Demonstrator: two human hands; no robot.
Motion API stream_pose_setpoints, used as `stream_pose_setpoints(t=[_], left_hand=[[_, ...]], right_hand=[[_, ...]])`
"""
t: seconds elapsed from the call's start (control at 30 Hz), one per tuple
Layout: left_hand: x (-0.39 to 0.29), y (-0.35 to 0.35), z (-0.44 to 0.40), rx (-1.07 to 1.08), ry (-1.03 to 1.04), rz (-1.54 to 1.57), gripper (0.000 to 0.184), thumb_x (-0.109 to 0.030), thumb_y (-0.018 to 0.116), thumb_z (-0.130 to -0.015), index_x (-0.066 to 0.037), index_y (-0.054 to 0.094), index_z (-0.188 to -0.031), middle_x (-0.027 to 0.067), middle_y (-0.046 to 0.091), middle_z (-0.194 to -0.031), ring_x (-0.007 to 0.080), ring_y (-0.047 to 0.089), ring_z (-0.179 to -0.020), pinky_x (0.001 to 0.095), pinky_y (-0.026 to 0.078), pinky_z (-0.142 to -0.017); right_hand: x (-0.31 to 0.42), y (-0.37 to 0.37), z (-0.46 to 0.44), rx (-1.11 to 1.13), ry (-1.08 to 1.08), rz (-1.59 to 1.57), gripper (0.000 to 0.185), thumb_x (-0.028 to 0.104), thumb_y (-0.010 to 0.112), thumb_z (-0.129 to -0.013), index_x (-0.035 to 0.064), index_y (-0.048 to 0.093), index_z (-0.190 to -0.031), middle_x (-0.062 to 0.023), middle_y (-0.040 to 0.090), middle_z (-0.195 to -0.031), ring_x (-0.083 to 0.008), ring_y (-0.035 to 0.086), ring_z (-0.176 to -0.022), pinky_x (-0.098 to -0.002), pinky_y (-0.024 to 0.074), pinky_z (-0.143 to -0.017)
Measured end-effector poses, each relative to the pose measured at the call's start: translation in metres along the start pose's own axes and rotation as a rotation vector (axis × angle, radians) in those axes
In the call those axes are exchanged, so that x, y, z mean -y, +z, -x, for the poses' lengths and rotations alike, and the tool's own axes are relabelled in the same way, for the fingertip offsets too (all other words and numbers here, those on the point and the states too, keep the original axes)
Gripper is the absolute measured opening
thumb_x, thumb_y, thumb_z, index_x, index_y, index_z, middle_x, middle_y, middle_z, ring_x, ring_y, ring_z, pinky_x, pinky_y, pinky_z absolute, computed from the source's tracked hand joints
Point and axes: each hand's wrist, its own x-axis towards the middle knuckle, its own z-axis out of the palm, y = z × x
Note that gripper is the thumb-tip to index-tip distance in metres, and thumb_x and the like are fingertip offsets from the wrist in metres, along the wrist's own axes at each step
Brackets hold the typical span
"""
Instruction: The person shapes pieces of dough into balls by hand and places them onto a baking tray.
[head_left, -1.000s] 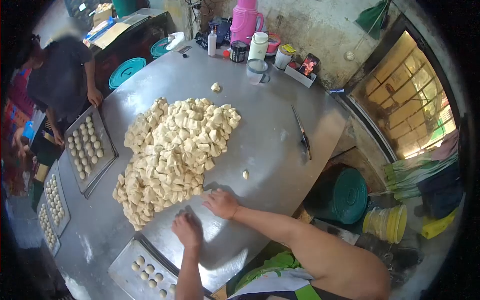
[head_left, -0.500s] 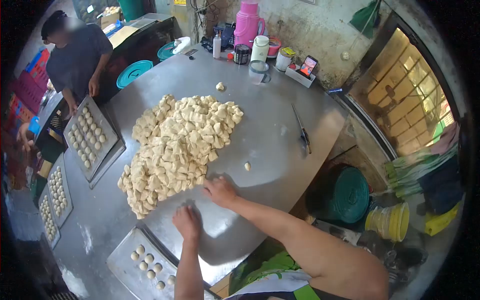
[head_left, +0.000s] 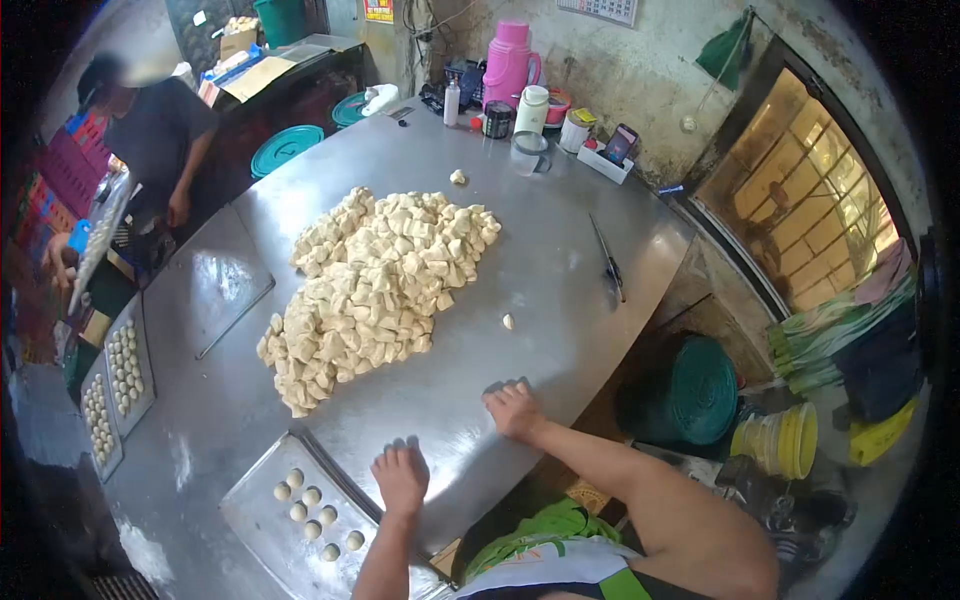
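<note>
My left hand [head_left: 401, 476] is palm down on the metal table, beside the right edge of a tray [head_left: 252, 517] with several round dough balls [head_left: 298, 512]. Its fingers are curled under, hiding whatever lies beneath. Farther right, my right hand [head_left: 514, 410] rests on the table in a similar cupped, closed shape, and I cannot see what is under its palm. Beyond both hands lies a big heap of cut dough pieces [head_left: 375, 285], touched by neither. One small dough piece [head_left: 508, 321] sits apart, above my right hand.
A long-bladed knife [head_left: 607, 258] lies to the right. A mug [head_left: 529, 153], jars and a pink thermos [head_left: 511, 65] line the back. At left are a bare tray [head_left: 215, 275] and two ball-filled trays [head_left: 127, 368]. A person [head_left: 160, 140] there holds another loaded tray [head_left: 100, 235].
My right hand has moved away from the heap toward the right; my left hand has shifted slightly right and nearer me. The other person has carried a loaded tray off leftward, exposing a bare one.
</note>
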Motion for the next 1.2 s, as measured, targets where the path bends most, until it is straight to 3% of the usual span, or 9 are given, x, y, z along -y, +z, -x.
stream_pose_setpoints(t=[0.2, 0.27, 0.43, 0.5, 0.67, 0.73, 0.87, 0.93, 1.2], left_hand=[[-0.019, 0.040, -0.049, 0.000, -0.182, 0.106, 0.024, -0.010, 0.065, -0.084, -0.007, 0.060, -0.107, 0.0146, 0.064, -0.103, 0.0373, 0.058, -0.097, 0.0499, 0.043, -0.084], [-0.029, 0.028, -0.016, 0.153, -0.012, 0.129, 0.021, -0.010, 0.065, -0.084, -0.007, 0.060, -0.105, 0.0159, 0.063, -0.106, 0.0380, 0.058, -0.097, 0.0504, 0.043, -0.084], [0.018, 0.009, -0.013, 0.037, -0.007, -0.030, 0.021, -0.010, 0.065, -0.084, -0.006, 0.060, -0.104, 0.0185, 0.061, -0.106, 0.0394, 0.057, -0.097, 0.0509, 0.042, -0.085], [0.032, 0.019, -0.050, 0.054, -0.131, -0.044, 0.024, -0.010, 0.065, -0.084, -0.005, 0.061, -0.107, 0.0187, 0.061, -0.106, 0.0403, 0.056, -0.098, 0.0510, 0.042, -0.087], [0.006, 0.032, -0.094, 0.021, -0.287, 0.055, 0.028, -0.007, 0.065, -0.081, -0.005, 0.063, -0.109, 0.0169, 0.062, -0.106, 0.0401, 0.055, -0.099, 0.0513, 0.044, -0.089], [0.000, 0.009, -0.073, 0.105, -0.208, 0.164, 0.031, -0.003, 0.064, -0.080, -0.006, 0.064, -0.110, 0.0169, 0.063, -0.109, 0.0398, 0.056, -0.101, 0.0506, 0.045, -0.092], [0.023, -0.007, -0.007, 0.203, -0.260, 0.497, 0.041, 0.004, 0.061, -0.079, -0.008, 0.064, -0.118, 0.0184, 0.062, -0.121, 0.0416, 0.057, -0.110, 0.0483, 0.048, -0.098], [0.001, -0.052, 0.031, 0.055, -0.324, 0.497, 0.050, 0.011, 0.060, -0.076, -0.004, 0.063, -0.123, 0.0187, 0.062, -0.115, 0.0402, 0.060, -0.111, 0.0450, 0.051, -0.096], [0.004, -0.173, 0.183, -0.071, -0.507, 0.410, 0.038, 0.001, 0.074, -0.082, -0.003, 0.063, -0.118, 0.0179, 0.061, -0.115, 0.0379, 0.063, -0.104, 0.0397, 0.054, -0.088]], right_hand=[[0.024, 0.013, -0.073, -0.188, 0.186, -0.102, 0.016, 0.020, 0.059, -0.095, 0.0098, 0.067, -0.106, -0.0111, 0.066, -0.086, -0.0320, 0.062, -0.081, -0.0467, 0.0478, -0.075], [0.030, 0.027, -0.045, -0.126, -0.054, -0.253, 0.017, 0.020, 0.059, -0.096, 0.0096, 0.066, -0.107, -0.0107, 0.065, -0.083, -0.0314, 0.062, -0.080, -0.0453, 0.0476, -0.070], [-0.025, 0.024, -0.045, -0.129, -0.270, -0.027, 0.024, 0.027, 0.058, -0.097, 0.0090, 0.067, -0.111, -0.0110, 0.068, -0.092, -0.0305, 0.064, -0.088, -0.0460, 0.0474, -0.086], [-0.014, 0.031, -0.094, -0.285, -0.174, -0.163, 0.018, 0.023, 0.060, -0.098, 0.0083, 0.066, -0.106, -0.0119, 0.066, -0.085, -0.0345, 0.063, -0.083, -0.0461, 0.0471, -0.079], [0.023, -0.002, -0.115, -0.070, 0.055, -0.234, 0.019, 0.019, 0.063, -0.093, 0.0066, 0.066, -0.107, -0.0121, 0.066, -0.092, -0.0351, 0.061, -0.093, -0.0465, 0.0464, -0.086], [0.034, -0.023, -0.088, 0.192, 0.179, -0.259, 0.020, 0.012, 0.060, -0.091, 0.0049, 0.064, -0.109, -0.0158, 0.064, -0.101, -0.0379, 0.059, -0.101, -0.0481, 0.0475, -0.091], [0.014, 0.013, -0.034, 0.003, 0.030, -0.166, 0.035, 0.004, 0.061, -0.084, 0.0036, 0.064, -0.119, -0.0223, 0.060, -0.115, -0.0417, 0.060, -0.106, -0.0471, 0.0450, -0.104], [0.049, -0.017, -0.026, 0.066, 0.260, -0.486, 0.036, 0.002, 0.061, -0.084, 0.0027, 0.063, -0.120, -0.0224, 0.061, -0.115, -0.0422, 0.058, -0.112, -0.0479, 0.0470, -0.100], [0.236, -0.032, 0.005, 0.155, -0.305, -0.500, 0.030, 0.009, 0.075, -0.078, 0.0076, 0.067, -0.106, -0.0126, 0.065, -0.107, -0.0316, 0.061, -0.101, -0.0472, 0.0425, -0.091]])
